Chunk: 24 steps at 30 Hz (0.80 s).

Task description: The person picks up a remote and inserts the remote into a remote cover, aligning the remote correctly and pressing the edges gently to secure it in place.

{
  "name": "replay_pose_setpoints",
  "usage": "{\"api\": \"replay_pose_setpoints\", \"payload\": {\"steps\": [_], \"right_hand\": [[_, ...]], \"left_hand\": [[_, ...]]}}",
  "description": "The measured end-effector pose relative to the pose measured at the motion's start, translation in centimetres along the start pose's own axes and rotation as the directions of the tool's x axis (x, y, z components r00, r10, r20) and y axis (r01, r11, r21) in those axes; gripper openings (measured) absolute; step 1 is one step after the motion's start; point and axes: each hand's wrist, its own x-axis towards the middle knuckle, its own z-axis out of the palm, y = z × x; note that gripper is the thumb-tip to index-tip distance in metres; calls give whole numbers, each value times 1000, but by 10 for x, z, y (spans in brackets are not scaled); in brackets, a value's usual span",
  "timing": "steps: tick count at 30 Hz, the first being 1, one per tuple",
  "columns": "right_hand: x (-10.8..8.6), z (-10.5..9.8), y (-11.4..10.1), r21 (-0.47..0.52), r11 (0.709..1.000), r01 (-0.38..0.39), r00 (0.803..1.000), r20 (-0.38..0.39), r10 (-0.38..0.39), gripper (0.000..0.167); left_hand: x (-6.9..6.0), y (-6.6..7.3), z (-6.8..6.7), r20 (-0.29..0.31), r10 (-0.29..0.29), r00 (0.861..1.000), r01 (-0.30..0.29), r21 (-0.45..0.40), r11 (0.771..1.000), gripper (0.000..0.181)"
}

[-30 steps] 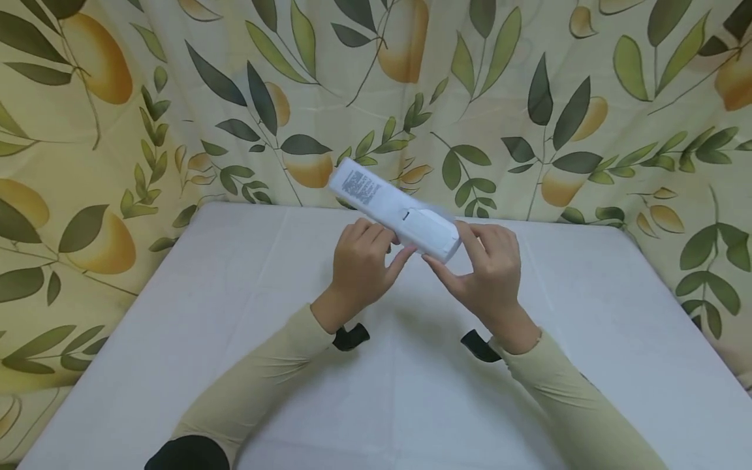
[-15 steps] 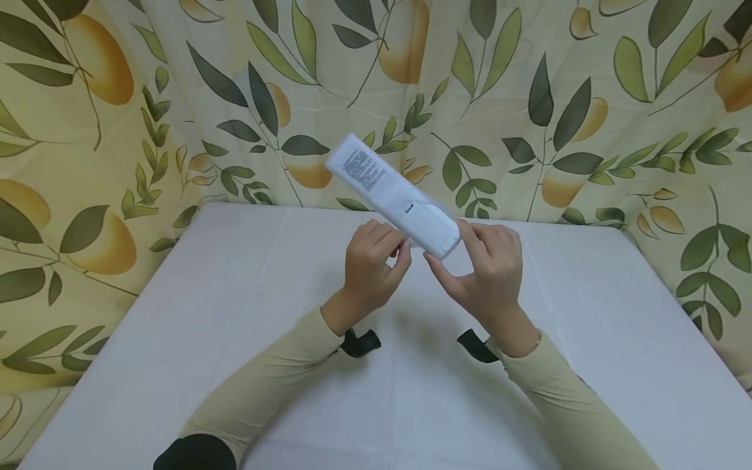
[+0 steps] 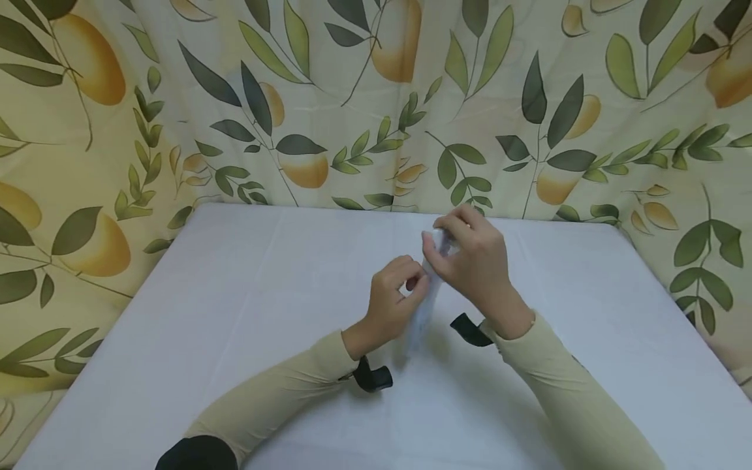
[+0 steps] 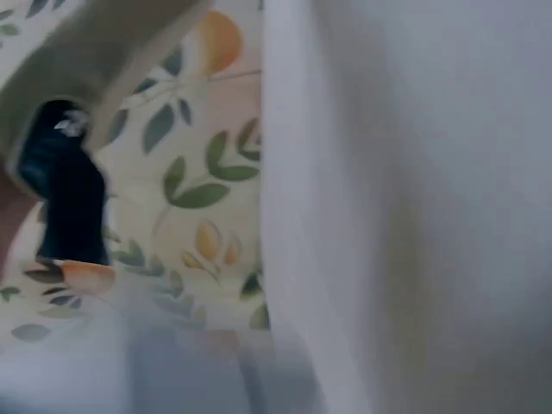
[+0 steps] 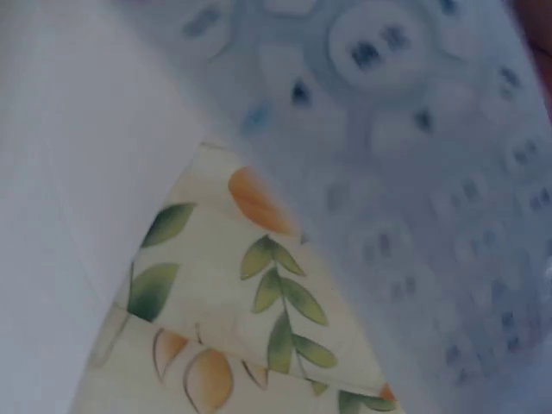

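Observation:
A white remote control (image 3: 427, 307) hangs steeply between the two hands above the table, blurred in the head view. My right hand (image 3: 476, 261) grips its upper end between thumb and fingers. Lower down, my left hand (image 3: 393, 303) has curled fingers, thumb and fingertips meeting at the remote's left edge; whether they pinch its body or a thin covering, I cannot tell. Printed buttons fill the face of the remote (image 5: 388, 172) in the right wrist view. The left wrist view shows neither the left hand's fingers nor a clear outline of the remote.
A white cloth covers the table (image 3: 282, 261). Behind it hangs a curtain (image 3: 364, 85) patterned with leaves and fruit. Black wrist mounts stick out below the left wrist (image 3: 373, 377) and the right wrist (image 3: 470, 331).
The remote has swung from a slant with its labelled back showing to a steep, downward position. My left hand has moved right and down; my right hand has shifted slightly left and up.

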Motion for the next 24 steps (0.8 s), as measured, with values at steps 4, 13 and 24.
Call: {"api": "replay_pose_setpoints", "payload": {"steps": [4,13,24], "right_hand": [[2,-7,6,79,980,-183,982,68,178,19],[3,-27,2,123,893,-433,885,248,395,27],[1,-27,9,298,731,-614,767,443,464,37]], "left_hand": [[7,3,0,-44,-104,994,104,10,994,18],[25,-11,-17,-107,26,994,21,416,909,13],[33,-21,-28,-112,290,950,-159,626,764,6]]}}
